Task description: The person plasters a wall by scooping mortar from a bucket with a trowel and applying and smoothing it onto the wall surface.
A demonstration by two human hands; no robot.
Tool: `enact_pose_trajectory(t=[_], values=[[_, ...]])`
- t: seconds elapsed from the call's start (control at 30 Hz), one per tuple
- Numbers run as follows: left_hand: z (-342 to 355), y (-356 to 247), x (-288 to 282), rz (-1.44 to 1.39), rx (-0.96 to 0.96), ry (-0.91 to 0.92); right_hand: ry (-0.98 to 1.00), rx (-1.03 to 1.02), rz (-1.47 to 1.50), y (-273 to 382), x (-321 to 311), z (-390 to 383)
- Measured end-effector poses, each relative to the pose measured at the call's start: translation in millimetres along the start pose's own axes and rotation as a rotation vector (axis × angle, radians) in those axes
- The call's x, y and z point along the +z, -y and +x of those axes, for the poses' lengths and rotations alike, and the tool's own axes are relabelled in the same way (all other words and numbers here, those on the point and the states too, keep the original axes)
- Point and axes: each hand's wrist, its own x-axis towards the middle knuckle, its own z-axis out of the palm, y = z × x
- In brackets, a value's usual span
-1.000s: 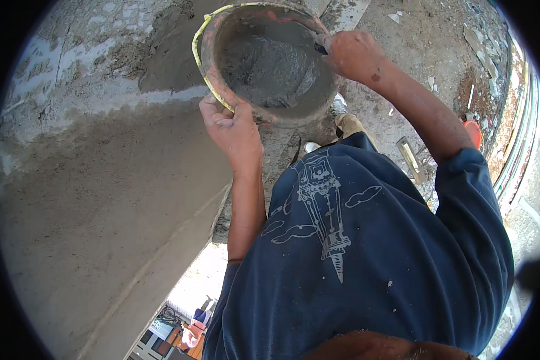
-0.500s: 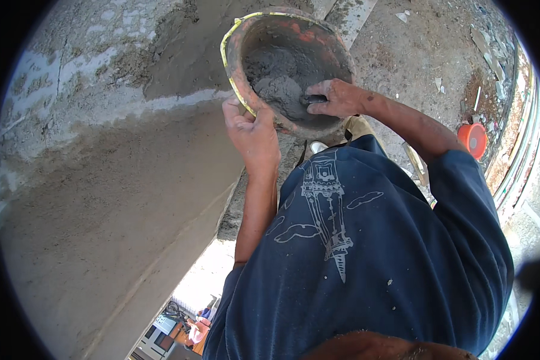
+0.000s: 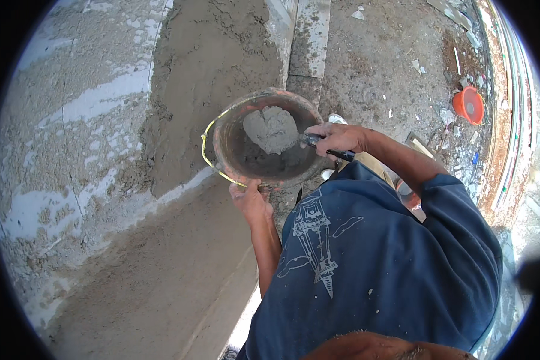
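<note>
My left hand [image 3: 254, 203] grips the near-left rim of a mortar-smeared bucket [image 3: 222, 144], which has a yellow cord-like handle [image 3: 204, 147] hanging around its left side. My right hand [image 3: 337, 139] is closed around the black handle of a trowel [image 3: 345, 155]. A thick heap of wet grey mortar [image 3: 273, 129] rides on the trowel over the bucket's mouth and hides the blade. More mortar lies darker in the bottom of the bucket.
To the left runs a wall [image 3: 102, 78] with a band of wet mortar [image 3: 210, 66] and rough pale patches. An orange tub [image 3: 468, 105] stands on the debris-strewn ground at the right. A board [image 3: 309, 36] lies along the wall's foot.
My right hand has brought a trowel heaped with mortar up from inside the bucket. The bucket, with my left hand on it, sits lower in view, and more wall shows.
</note>
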Motion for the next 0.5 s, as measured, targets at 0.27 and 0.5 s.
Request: enact_pose_trajectory(t=[0.27,0.5], values=[[39,73,-33,0.124,-0.319,-0.139,-0.729,-0.237,0.707,-41,-83,-77],[23,118,-71,0.172,-0.586,-0.295,-1.598,-0.300,0.191,-138,-208,-97]])
